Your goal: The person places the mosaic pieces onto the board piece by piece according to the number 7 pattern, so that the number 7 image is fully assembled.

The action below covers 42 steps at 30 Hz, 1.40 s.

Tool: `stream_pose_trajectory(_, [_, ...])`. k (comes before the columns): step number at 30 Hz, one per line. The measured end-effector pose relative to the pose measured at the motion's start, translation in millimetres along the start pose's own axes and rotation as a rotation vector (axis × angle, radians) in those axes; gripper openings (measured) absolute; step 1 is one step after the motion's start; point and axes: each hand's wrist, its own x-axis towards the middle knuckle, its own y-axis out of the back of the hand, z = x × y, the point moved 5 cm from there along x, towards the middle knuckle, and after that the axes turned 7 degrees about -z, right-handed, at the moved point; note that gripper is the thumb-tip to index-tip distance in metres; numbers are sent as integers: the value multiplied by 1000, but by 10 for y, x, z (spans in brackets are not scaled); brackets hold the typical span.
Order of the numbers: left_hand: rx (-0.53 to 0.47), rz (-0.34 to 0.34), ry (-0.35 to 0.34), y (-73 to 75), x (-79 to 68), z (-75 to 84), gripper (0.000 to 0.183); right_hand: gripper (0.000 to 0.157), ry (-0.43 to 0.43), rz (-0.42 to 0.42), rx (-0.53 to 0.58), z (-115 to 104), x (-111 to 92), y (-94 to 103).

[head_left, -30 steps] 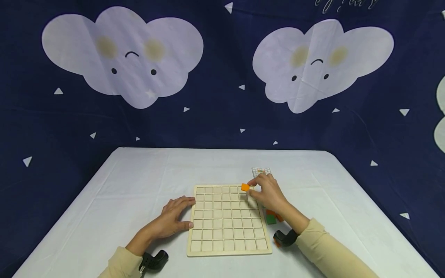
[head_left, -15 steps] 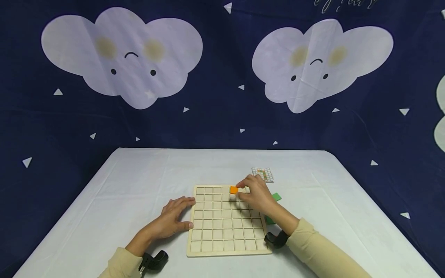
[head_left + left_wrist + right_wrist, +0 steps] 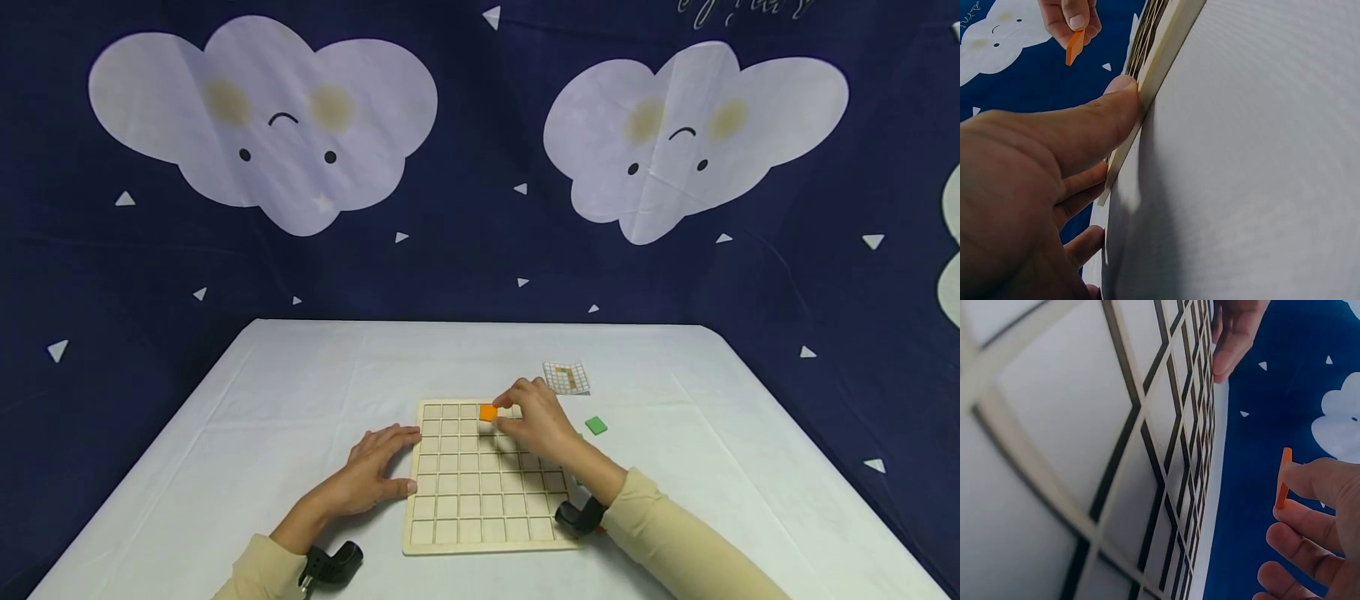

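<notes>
A square wooden grid board (image 3: pixel 468 483) lies on the white table, its cells bare. Over its far rows, my right hand (image 3: pixel 534 419) pinches an orange square tile (image 3: pixel 488 412) between thumb and fingers. In the right wrist view the orange tile (image 3: pixel 1284 478) stands edge-on, above the board's surface. My left hand (image 3: pixel 371 471) rests at the board's left edge, thumb and fingertips touching the rim. The left wrist view shows that thumb (image 3: pixel 1100 122) straight against the wooden rim (image 3: pixel 1163 59), fingers relaxed further along it.
A small card (image 3: pixel 567 378) printed with a coloured grid lies behind the board at the right. One green tile (image 3: pixel 596 426) lies to the right of the board; other tiles there are mostly hidden by my right forearm. A dark blue cloud-patterned cloth (image 3: pixel 480 250) hangs behind the table.
My right hand has carried the orange tile leftward across the board's far rows, uncovering the card and the green tile. The left hand has stayed in place.
</notes>
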Motion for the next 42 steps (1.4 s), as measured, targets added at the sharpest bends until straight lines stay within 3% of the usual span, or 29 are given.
stream_pose_trajectory(13, [12, -1, -14, -3, -3, -10, 66, 17, 32, -27, -18, -91, 83, -107])
stream_pose_trajectory(42, [13, -4, 1, -5, 1, -19, 66, 20, 55, -88, -52, -70, 214, -264])
